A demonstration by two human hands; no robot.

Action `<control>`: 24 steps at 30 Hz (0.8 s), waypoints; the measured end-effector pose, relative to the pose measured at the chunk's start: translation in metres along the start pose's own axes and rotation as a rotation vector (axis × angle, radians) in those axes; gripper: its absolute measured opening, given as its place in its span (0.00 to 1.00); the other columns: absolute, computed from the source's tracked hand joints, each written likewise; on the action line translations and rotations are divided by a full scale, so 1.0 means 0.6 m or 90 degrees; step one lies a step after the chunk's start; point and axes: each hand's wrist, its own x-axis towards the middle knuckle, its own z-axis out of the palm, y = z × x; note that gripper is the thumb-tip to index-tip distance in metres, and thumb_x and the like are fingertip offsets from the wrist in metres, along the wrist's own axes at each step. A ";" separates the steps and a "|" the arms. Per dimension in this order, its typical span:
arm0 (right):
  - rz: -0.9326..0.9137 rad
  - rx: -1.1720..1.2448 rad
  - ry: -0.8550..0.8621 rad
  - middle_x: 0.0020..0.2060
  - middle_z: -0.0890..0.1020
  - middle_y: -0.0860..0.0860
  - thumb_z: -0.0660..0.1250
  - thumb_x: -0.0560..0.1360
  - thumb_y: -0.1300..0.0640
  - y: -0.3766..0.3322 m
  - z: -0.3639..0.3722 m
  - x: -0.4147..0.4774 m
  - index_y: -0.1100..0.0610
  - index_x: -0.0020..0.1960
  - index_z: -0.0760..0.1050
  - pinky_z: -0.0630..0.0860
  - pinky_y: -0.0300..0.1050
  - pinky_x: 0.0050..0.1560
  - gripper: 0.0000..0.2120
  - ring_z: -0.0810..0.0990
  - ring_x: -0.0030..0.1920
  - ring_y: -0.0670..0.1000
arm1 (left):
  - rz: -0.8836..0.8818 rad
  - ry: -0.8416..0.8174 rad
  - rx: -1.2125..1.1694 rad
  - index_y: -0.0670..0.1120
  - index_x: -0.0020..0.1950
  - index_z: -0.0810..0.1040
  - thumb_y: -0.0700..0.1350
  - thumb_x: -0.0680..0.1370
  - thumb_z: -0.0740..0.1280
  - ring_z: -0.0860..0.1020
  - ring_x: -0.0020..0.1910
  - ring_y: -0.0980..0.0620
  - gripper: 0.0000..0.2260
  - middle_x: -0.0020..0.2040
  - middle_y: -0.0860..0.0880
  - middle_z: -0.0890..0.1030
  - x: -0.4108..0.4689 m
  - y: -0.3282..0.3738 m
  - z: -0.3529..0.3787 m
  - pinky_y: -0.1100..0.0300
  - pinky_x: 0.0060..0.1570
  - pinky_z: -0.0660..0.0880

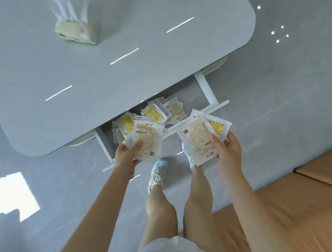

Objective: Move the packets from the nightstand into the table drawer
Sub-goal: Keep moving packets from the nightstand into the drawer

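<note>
My left hand grips a fanned stack of flat packets, white and yellow with printed labels, over the left part of the open table drawer. My right hand grips a second stack of packets just past the drawer's front panel. Several loose packets lie inside the drawer, partly hidden under the tabletop. The nightstand is out of view.
The grey tabletop has rounded corners and carries a tissue pack at its far left. A tan sofa fills the lower right. My legs and light sneakers stand on the glossy grey floor in front of the drawer.
</note>
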 end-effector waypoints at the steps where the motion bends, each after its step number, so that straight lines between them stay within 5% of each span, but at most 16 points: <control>1: 0.006 -0.019 -0.009 0.43 0.84 0.51 0.68 0.75 0.66 -0.002 0.007 0.030 0.58 0.53 0.78 0.78 0.38 0.33 0.09 0.85 0.39 0.45 | -0.023 0.001 -0.005 0.42 0.59 0.76 0.37 0.75 0.69 0.81 0.51 0.45 0.13 0.52 0.44 0.82 0.023 0.001 0.012 0.51 0.49 0.79; 8: 0.025 -0.191 -0.082 0.40 0.85 0.45 0.70 0.74 0.62 0.040 0.069 0.270 0.50 0.47 0.80 0.79 0.38 0.37 0.08 0.84 0.42 0.44 | -0.085 0.136 -0.103 0.40 0.63 0.73 0.37 0.73 0.72 0.80 0.52 0.43 0.20 0.57 0.40 0.80 0.240 -0.029 0.075 0.50 0.53 0.78; 13: 0.014 -0.257 -0.088 0.41 0.83 0.46 0.69 0.75 0.63 0.092 0.142 0.403 0.56 0.49 0.78 0.80 0.37 0.36 0.04 0.83 0.41 0.45 | -0.072 0.236 -0.135 0.47 0.56 0.74 0.39 0.73 0.72 0.80 0.52 0.44 0.14 0.55 0.45 0.81 0.347 -0.060 0.071 0.49 0.56 0.78; 17: 0.009 -0.325 -0.075 0.37 0.81 0.48 0.70 0.73 0.62 0.155 0.196 0.493 0.57 0.41 0.77 0.77 0.40 0.35 0.04 0.80 0.37 0.48 | -0.061 0.275 -0.138 0.44 0.61 0.74 0.39 0.73 0.72 0.79 0.50 0.47 0.18 0.55 0.46 0.80 0.417 -0.086 0.048 0.58 0.47 0.78; 20: 0.010 -0.400 -0.063 0.32 0.77 0.48 0.71 0.72 0.62 0.201 0.220 0.545 0.54 0.34 0.72 0.69 0.32 0.29 0.11 0.74 0.33 0.47 | 0.011 0.324 0.003 0.43 0.61 0.75 0.41 0.73 0.72 0.78 0.50 0.47 0.17 0.51 0.48 0.79 0.452 -0.100 0.036 0.59 0.47 0.73; 24: -0.048 -0.527 -0.086 0.33 0.77 0.45 0.69 0.74 0.58 0.233 0.229 0.574 0.55 0.44 0.77 0.67 0.27 0.24 0.02 0.74 0.32 0.42 | 0.114 0.375 0.271 0.45 0.54 0.74 0.48 0.74 0.71 0.75 0.43 0.48 0.13 0.43 0.50 0.76 0.467 -0.116 0.031 0.63 0.32 0.67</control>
